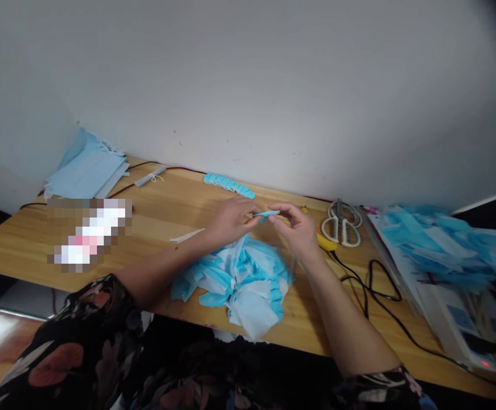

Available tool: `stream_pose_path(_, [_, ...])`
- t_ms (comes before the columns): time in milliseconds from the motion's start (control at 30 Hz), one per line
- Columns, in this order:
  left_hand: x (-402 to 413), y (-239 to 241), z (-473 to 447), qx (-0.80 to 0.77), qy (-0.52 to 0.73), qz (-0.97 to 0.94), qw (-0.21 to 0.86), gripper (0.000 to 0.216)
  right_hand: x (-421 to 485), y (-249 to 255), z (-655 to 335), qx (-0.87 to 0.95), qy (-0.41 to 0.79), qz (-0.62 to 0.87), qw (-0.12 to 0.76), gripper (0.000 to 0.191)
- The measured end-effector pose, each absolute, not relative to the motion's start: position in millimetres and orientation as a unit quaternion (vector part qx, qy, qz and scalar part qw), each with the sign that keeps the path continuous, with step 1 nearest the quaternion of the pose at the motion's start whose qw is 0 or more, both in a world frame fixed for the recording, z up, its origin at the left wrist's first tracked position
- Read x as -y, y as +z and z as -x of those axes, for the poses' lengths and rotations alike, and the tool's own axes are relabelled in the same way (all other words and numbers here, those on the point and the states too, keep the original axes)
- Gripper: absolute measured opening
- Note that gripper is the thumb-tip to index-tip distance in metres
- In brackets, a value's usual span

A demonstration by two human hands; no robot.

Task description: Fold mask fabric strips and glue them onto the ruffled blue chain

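My left hand [233, 219] and my right hand [295, 229] meet above the middle of the wooden table [154, 210]. Between their fingertips they pinch a small folded piece of light-blue fabric [267, 214] from both sides. Just below lies a loose heap of blue and white fabric pieces [248, 279], which looks like cut face-mask material. Behind my hands, a row of small folded blue pieces [228, 185] lies near the wall. Close to my right wrist is a yellow glue gun [327, 243], partly hidden, with white-handled scissors [340, 228] beside it.
Blue face masks [87, 171] are stacked at the back left. Nearer is a blurred-out object [94, 233]. A grey bar with white string [150, 177] lies by the wall. At right, more blue fabric [439, 239] covers papers, and a black cable [384, 307] crosses the table.
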State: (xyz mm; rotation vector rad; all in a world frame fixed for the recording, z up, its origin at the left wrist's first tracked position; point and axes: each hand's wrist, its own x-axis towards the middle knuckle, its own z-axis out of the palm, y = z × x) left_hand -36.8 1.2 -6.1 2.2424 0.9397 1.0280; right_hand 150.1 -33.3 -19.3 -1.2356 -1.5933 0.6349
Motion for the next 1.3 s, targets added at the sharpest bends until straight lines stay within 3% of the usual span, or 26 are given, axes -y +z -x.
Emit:
stream_pose_path(400, [-4.0, -10.4, 35.1, -0.383, 0.338, -0.700, 0.498, 0.026, 32.6, -21.6, -147.0, 0.617, 0.289, 0.518, 0.518, 0.018])
stream_pose_path(567, [-3.4, -8.3, 35.8, -0.379, 0.337, -0.674, 0.537, 0.026, 37.5, -14.1, -142.4, 0.682, 0.158, 0.507, 0.502, 0.006])
stream_pose_path(700, [-3.2, -6.7, 35.7, -0.370, 0.339, -0.661, 0.558, 0.026, 38.9, -12.7, -143.2, 0.730, 0.079, 0.478, 0.482, 0.018])
stream_pose_path(1300, [-5.8, -8.2, 38.1, -0.333, 0.342, -0.625, 0.617, 0.031, 36.1, -16.8, -144.9, 0.770, -0.027, 0.432, 0.468, 0.025])
